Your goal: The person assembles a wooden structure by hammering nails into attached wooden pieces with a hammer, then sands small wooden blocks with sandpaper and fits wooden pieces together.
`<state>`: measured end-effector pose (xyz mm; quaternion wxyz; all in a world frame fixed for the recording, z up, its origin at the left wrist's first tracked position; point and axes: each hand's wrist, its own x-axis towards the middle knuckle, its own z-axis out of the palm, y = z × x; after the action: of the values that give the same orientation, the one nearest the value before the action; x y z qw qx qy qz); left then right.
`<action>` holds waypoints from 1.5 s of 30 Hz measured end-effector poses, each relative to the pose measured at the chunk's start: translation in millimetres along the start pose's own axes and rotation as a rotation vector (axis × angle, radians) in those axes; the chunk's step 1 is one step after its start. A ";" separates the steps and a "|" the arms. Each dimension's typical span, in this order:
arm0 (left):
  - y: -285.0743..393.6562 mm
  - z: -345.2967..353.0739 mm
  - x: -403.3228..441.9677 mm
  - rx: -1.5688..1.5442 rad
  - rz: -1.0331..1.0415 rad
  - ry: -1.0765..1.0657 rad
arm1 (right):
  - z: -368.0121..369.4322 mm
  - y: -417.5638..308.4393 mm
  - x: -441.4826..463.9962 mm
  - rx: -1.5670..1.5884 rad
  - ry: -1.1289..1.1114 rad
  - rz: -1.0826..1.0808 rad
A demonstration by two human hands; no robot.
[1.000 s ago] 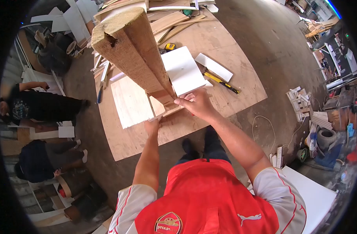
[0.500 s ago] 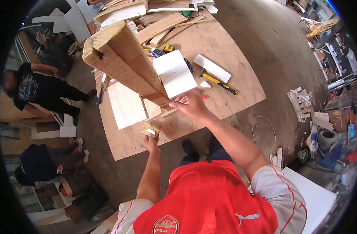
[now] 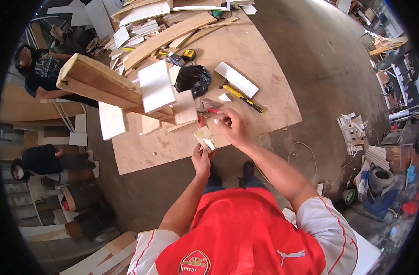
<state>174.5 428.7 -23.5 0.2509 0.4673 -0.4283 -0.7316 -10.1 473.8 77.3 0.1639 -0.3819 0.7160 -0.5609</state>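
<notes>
My left hand (image 3: 201, 160) grips a small piece of wood (image 3: 202, 134) near the table's front edge; a white bit shows on it. Beside it, my right hand (image 3: 237, 130) is raised with curled fingers, and I cannot make out what, if anything, is between them. Just past its fingertips lies a tool with red handles (image 3: 212, 110). Left of my hands stands a tall wooden post (image 3: 104, 82), tilted in view, with a white board (image 3: 157, 86) against its side and pale wooden pieces (image 3: 185, 108) round its lower end.
On the plywood table (image 3: 273, 91) lie a hammer with a yellow handle (image 3: 246, 100), a white strip (image 3: 237, 79), a black plastic bag (image 3: 194, 80) and a tape measure (image 3: 188, 55). Timber offcuts (image 3: 168, 39) are heaped behind. Two people (image 3: 44, 68) are at the left.
My left hand has moved right and up with the small piece of wood. My right hand has left the white board and come right. The post and boards appear further left, uncovering the black bag.
</notes>
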 end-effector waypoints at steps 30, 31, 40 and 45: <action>4.2 162.6 35.0 -0.147 0.075 -0.222 | -81.2 66.8 13.1 0.050 -0.312 0.439; 1.6 158.4 41.8 -0.165 0.031 -0.275 | -79.3 63.5 18.2 0.059 -0.315 0.502; -27.6 136.4 117.1 0.055 -0.153 -0.126 | -47.7 143.4 33.1 0.043 -0.370 0.404; -42.3 120.6 148.4 -0.053 -0.182 0.084 | -56.7 165.1 77.5 -0.058 -0.528 0.432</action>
<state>2.7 383.7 -105.9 0.2134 0.5275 -0.3537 -0.7423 -158.4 468.7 -43.0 0.4479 -0.3577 0.7288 -0.3745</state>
